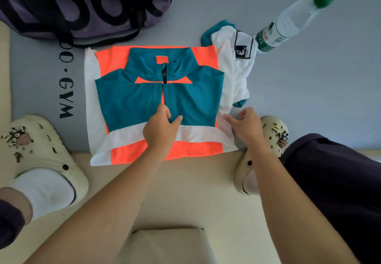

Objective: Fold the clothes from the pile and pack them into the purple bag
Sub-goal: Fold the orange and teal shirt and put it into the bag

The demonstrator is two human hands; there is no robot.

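teal, orange and white jersey (158,97) lies half folded flat; left hand (159,127) pinches its teal flap, right hand (246,124) hovers loosely curled, holding nothing, beside its white edge.

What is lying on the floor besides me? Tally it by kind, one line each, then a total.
Garments: 2, the teal and orange top and the white garment
Bags: 1, the purple bag
Bottles: 1, the water bottle
Total: 4
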